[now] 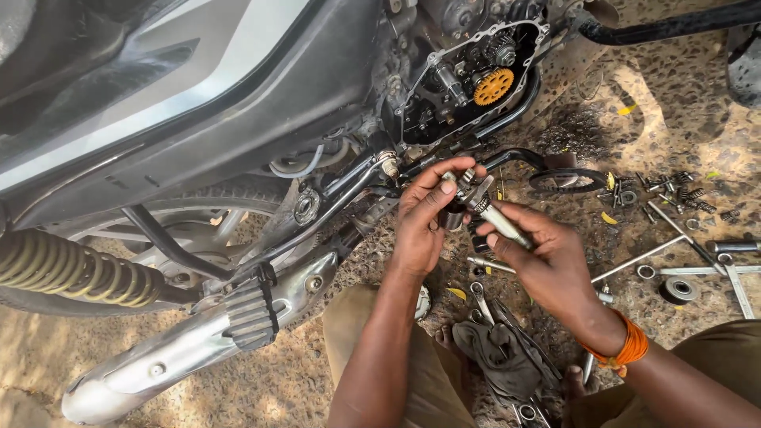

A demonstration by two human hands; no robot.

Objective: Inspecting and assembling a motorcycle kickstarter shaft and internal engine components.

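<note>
Right hand [539, 257] grips a ratchet wrench [491, 210]; left hand [420, 226] pinches its socket [453, 218]. Above them, the open engine casing [468, 79] holds an orange gear [493, 85]

We see our own bare forearms, no sleeves on them, the left hand [418, 226] plain and the right hand [539, 257] ringed at the wrist by a thick orange thread band [630, 345] — and, below that band, khaki-brown trousers [428, 372] over both knees.
</note>
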